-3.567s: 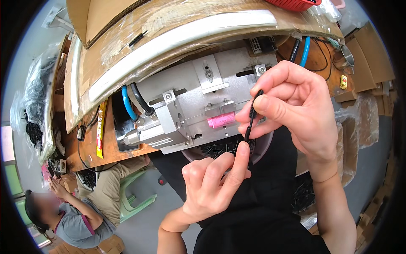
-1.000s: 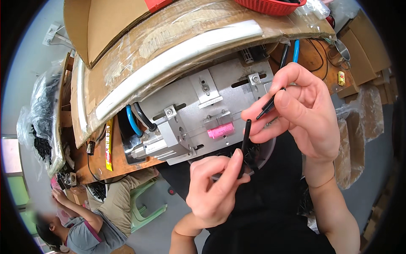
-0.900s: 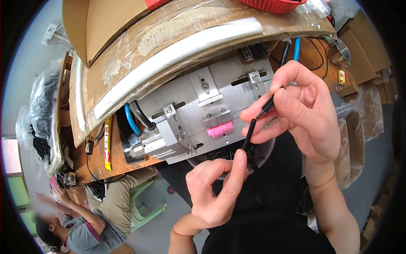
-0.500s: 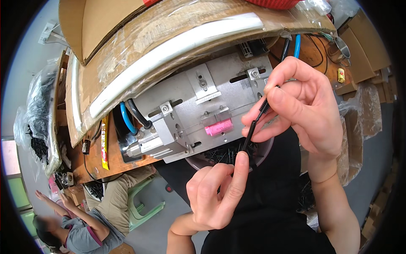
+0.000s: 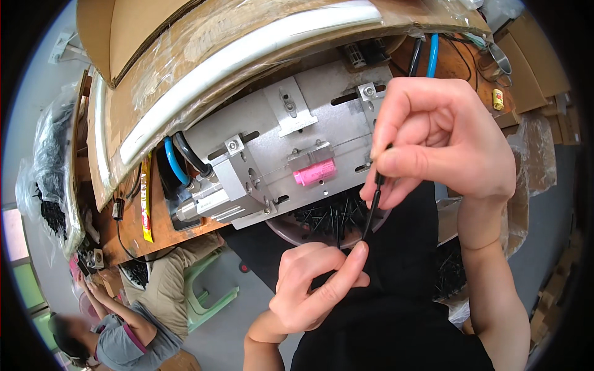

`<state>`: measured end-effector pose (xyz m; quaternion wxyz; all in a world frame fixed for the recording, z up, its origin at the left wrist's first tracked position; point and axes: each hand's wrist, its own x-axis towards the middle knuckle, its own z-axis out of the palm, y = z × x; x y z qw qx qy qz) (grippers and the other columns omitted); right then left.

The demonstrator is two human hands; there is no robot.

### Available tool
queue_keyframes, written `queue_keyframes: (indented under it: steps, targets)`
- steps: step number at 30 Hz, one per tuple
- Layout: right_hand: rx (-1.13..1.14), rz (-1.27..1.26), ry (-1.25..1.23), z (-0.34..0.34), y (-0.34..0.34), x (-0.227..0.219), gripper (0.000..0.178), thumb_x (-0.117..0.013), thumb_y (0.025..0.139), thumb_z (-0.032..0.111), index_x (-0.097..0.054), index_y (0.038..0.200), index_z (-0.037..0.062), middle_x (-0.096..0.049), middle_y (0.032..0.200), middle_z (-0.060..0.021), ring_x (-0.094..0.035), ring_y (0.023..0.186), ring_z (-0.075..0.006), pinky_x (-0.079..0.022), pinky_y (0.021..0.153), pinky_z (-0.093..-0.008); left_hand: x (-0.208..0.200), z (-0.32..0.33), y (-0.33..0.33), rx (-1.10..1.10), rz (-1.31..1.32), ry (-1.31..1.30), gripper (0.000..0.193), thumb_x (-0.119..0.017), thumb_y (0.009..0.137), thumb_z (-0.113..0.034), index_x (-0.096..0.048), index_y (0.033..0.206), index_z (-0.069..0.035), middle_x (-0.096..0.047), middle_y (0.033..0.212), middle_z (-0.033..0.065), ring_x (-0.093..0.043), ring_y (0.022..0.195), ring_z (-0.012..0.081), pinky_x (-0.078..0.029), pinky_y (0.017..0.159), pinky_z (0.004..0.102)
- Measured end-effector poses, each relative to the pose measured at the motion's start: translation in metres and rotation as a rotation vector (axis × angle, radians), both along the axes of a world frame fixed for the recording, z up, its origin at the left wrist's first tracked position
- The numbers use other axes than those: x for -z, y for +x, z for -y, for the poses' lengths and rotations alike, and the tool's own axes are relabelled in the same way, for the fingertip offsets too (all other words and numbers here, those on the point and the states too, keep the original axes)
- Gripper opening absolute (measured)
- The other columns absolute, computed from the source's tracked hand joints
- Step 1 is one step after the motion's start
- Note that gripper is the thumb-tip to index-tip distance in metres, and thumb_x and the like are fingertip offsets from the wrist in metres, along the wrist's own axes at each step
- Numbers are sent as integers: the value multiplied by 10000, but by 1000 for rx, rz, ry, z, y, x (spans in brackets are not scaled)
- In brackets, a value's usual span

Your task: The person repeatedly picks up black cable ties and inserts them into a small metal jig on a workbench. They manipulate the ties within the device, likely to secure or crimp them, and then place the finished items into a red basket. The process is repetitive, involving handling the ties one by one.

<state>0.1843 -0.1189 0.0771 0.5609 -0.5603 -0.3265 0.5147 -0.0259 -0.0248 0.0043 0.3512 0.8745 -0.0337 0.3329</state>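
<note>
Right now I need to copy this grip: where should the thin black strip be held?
Pinch the thin black strip at its ends, as shown: right hand from above, left hand from below. It stands nearly upright, slim and bare mid-length.

Small assembly workshop. Indicators: a grey metal fixture (image 5: 291,154) with slotted brackets and blue pneumatic hoses (image 5: 175,166) mounted on a worn wooden workbench (image 5: 161,229); a tray of small black parts (image 5: 328,216) at the bench's near edge; cardboard sheets wrapped in plastic film (image 5: 216,43); a second seated worker (image 5: 124,334) nearby.
</note>
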Motion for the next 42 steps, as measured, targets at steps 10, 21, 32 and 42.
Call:
queue_keyframes:
  steps: [10, 21, 32, 42]
  targets:
    - [304, 427, 141, 3, -15, 32, 207, -553, 930, 41, -579, 1114, -52, -694, 888, -148, -686, 855, -171, -565, 747, -258, 23, 21, 13, -365, -272, 140, 630, -733, 666, 76, -527, 1260, 106, -563, 931, 118, -541, 796, 239, -465, 713, 327]
    - [606, 474, 171, 18, -41, 31, 155, -537, 941, 66, -619, 958, -64, -673, 816, -150, -693, 779, -224, -586, 679, -306, 39, 15, 32, -513, -465, 383, 545, -611, 810, -8, -461, 1327, 77, -515, 953, 100, -520, 834, 229, -446, 763, 319]
    - [794, 395, 342, 28, 51, 20, 237, -566, 961, 184, -578, 1005, -49, -637, 778, -107, -633, 620, -139, -557, 537, -255, 25, 15, 27, -403, -449, 140, 759, -713, 716, 58, -387, 1401, 36, -505, 977, 138, -494, 877, 286, -427, 797, 397]
    - [681, 334, 75, -7, 135, -11, 389, -584, 922, 213, -516, 1150, -95, -618, 704, -157, -602, 471, -142, -511, 408, -214, 15, 14, 1, -412, -356, -4, 673, -746, 719, 0, -511, 1349, -40, -527, 967, 108, -484, 859, 259, -426, 770, 351]
